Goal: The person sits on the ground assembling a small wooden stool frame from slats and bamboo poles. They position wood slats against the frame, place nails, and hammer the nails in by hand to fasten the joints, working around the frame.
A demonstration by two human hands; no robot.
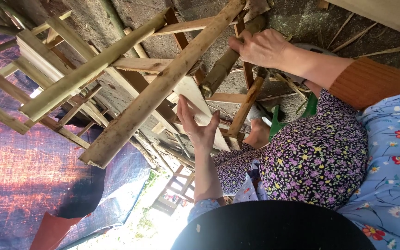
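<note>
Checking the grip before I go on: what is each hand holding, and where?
Right hand grips the round pole along its shaft, away from its cut end. Left hand lies open against the flat board.

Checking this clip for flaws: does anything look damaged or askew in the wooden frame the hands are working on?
The long plank across the frame looks rough and stained, its lower end ragged. The pale board under one hand lies askew to it.

Blue tarpaulin (33,185) being seen at lower left; green sandal (278,122) being worn on foot; second wooden frame (174,194) lying beyond.
</note>
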